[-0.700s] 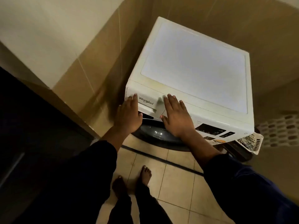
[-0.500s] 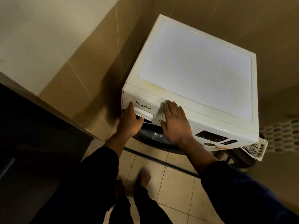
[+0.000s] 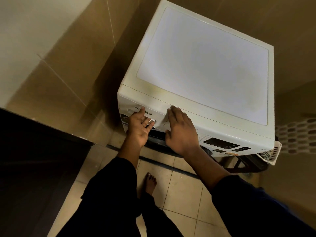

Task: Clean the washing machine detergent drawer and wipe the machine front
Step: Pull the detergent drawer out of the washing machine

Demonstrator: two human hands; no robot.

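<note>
At the near-left corner of the washing machine (image 3: 205, 65), both hands were on the top fascia. Left hand (image 3: 138, 130) sat palm-up at the detergent drawer (image 3: 128, 103), fingers spread and mostly straight, tips at the pull recess under the logo. Couldn't tell if they'd hooked behind the lip. Read: setting up to draw it out.

Right hand (image 3: 181, 132) lay flat on the panel just right of the drawer seam, fingers straight and together, tips at the top edge. Likely bracing the cabinet so the pull wouldn't rock it. Neither hand held a cloth.

Drawer looked shut or near flush with the front, so compartments and any residue were hidden. Task judged at step one: drawer not out, front not wiped.

Control display (image 3: 220, 142) was further right on the same fascia, apart from both hands. Dark door glass (image 3: 158, 135) sat just below them.

White laundry basket (image 3: 273, 152) poked out past the machine's right side. Something patterned was inside, too small to identify.

Tiled wall (image 3: 77, 74) ran close along the machine's left, on the drawer side, which probably explains the angled stance. Bare foot (image 3: 150, 183) was on the tiled floor (image 3: 181, 197), near the machine.
</note>
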